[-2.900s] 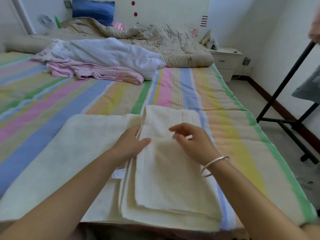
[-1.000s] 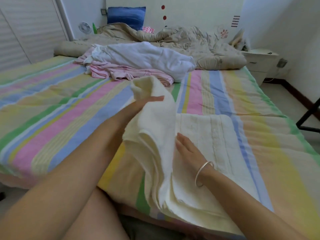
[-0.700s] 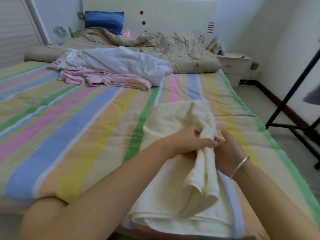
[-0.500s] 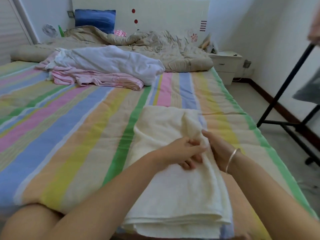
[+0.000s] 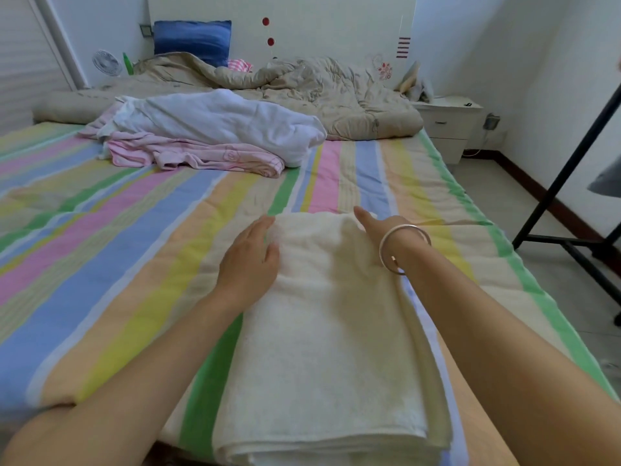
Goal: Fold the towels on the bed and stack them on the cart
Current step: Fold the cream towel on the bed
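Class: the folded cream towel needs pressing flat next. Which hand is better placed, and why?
Left, probably: the left hand lies palm-down on the cream towel, while the right hand is only at its far right corner.

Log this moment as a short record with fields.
towel: cream terry towel, folded into a long strip, flat on striped bed cover
left hand: open, resting on towel's far left part
right hand: open, at towel's far right corner
unfolded: white cloth over pink cloth, farther up the bed
black metal frame: right of bed
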`<state>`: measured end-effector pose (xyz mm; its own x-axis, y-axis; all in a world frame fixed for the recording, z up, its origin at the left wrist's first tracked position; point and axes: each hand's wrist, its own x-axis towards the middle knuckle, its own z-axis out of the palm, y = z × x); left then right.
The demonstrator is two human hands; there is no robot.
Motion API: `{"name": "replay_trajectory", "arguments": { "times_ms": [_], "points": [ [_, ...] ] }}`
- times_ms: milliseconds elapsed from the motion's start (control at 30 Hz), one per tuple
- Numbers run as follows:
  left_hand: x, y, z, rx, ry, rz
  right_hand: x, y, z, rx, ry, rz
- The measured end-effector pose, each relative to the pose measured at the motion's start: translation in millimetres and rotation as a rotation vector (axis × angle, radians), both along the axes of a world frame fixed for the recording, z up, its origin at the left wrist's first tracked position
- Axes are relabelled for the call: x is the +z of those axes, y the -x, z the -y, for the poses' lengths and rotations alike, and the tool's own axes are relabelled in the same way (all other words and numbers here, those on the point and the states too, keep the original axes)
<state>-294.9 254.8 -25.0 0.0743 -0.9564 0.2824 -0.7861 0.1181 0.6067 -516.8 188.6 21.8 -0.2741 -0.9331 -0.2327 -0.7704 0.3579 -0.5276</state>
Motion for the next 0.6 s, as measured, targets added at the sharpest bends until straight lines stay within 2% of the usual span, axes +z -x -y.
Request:
{"name": "replay_trajectory", "arguments": {
  "times_ms": [67,167,267,400,500,600],
  "points": [
    [-8,7,7,-0.046,-0.129,-0.058,-7,-4,5,0.036,0.053,-0.097],
    [-20,21,8,-0.062,-0.118,-0.05,-3,-3,3,0.129,0.309,-0.176],
    [-29,29,4,-0.112,-0.055,-0.042,9,38,7,0.053,0.498,-0.065],
    [-41,43,-14,-0.119,-0.187,0.099,-43,82,6,0.046,0.194,0.039],
    [-43,38,-14,-0.058,-0.213,0.088,-61,72,3,0.014,0.192,0.086],
    [-40,31,-11,-0.014,-0.259,0.016,-43,63,-5,-0.004,0.17,0.122]
  ]
}}
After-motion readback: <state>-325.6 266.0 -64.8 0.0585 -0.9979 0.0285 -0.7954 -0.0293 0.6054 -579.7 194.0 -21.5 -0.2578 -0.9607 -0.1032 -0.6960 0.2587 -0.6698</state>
